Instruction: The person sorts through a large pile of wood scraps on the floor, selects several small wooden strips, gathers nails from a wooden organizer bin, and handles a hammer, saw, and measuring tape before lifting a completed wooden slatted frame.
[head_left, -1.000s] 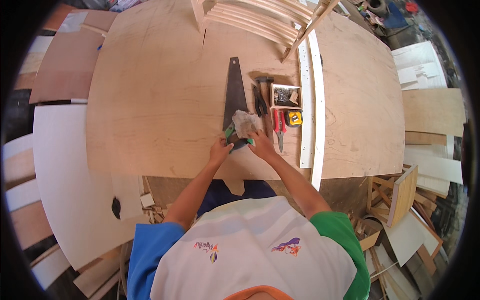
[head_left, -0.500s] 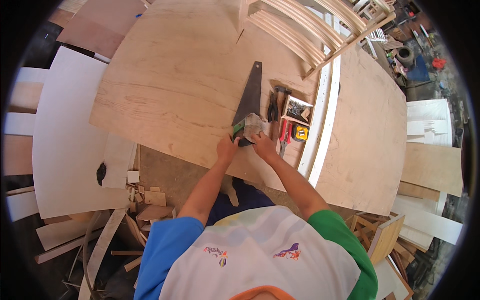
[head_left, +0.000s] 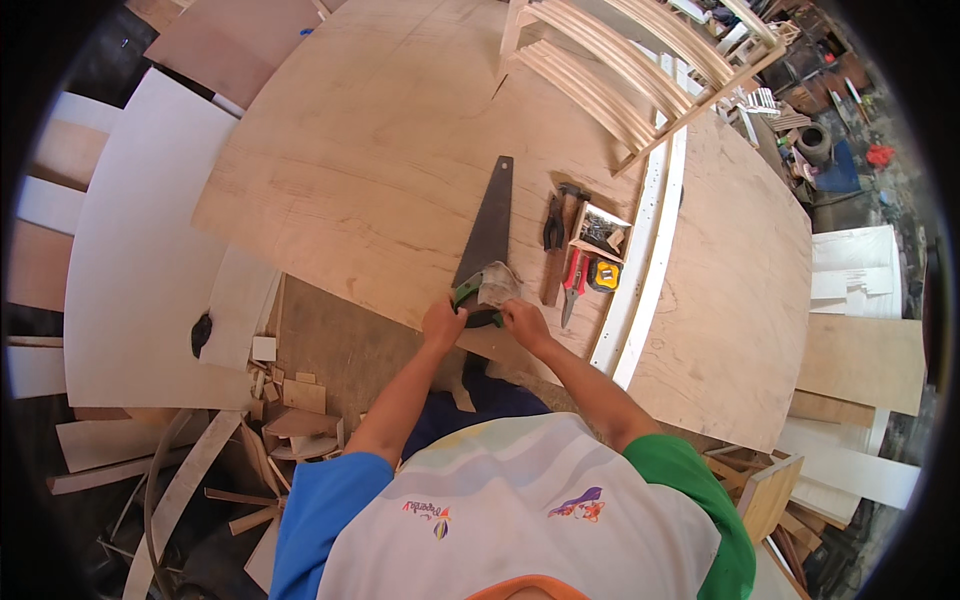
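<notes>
A hand saw (head_left: pixel 488 220) with a dark blade and a green and black handle lies near the table's front edge, its blade pointing away from me. A greyish, rag-like piece (head_left: pixel 496 287) covers part of the handle. My left hand (head_left: pixel 445 324) is closed on the handle's left side. On the other side, my right hand (head_left: pixel 525 326) has its fingers closed at the handle's right end, beside the rag-like piece. To the right lie black pliers (head_left: pixel 554 224), a hammer (head_left: pixel 556 262), red-handled snips (head_left: pixel 574 280) and a yellow tape measure (head_left: pixel 604 274).
A small wooden box (head_left: pixel 601 233) of metal bits sits by the tools. Beyond them stands a slatted wooden frame (head_left: pixel 590 90) on the plywood tabletop (head_left: pixel 340 180). A white strip (head_left: pixel 645 240) runs along the right. Wood offcuts (head_left: pixel 300 400) lie on the floor at left.
The saw has been drawn slightly toward me, with both hands still at its handle. The view has shifted a little.
</notes>
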